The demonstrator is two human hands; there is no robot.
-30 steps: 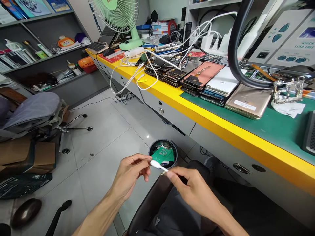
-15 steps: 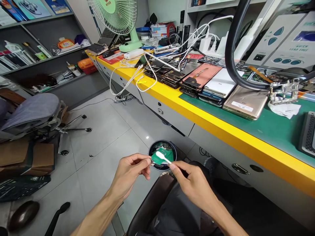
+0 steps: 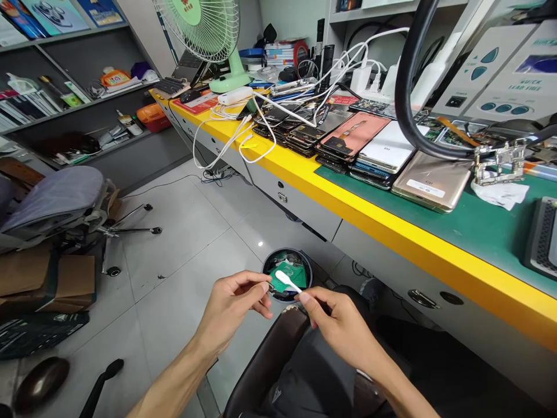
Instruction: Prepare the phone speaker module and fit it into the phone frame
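Note:
My right hand point(image 3: 337, 316) pinches the thin stem of a white cotton swab point(image 3: 287, 280), its padded tip pointing up and to the left. Facing it, my left hand point(image 3: 239, 299) is closed in a pinch between thumb and forefinger on a small dark metallic part point(image 3: 271, 286); its kind is too small to make out. The swab's tip is close to that part, and I cannot tell whether they touch. Below and beyond both hands stands a round dark bin point(image 3: 310, 267) holding green packaging point(image 3: 296, 271) and other scraps.
A yellow-edged bench point(image 3: 369, 215) runs along the right, bearing stacked phones point(image 3: 387, 148), white cables point(image 3: 261, 125), a green fan point(image 3: 232, 72) and a soldering unit point(image 3: 505, 81). A brown chair armrest point(image 3: 270, 360) lies below my hands. An office chair point(image 3: 56, 197) and cardboard boxes point(image 3: 47, 278) stand left.
The small part in my left hand has turned a little and looks darker. The swab's tip has shifted very slightly down. The view has moved slightly.

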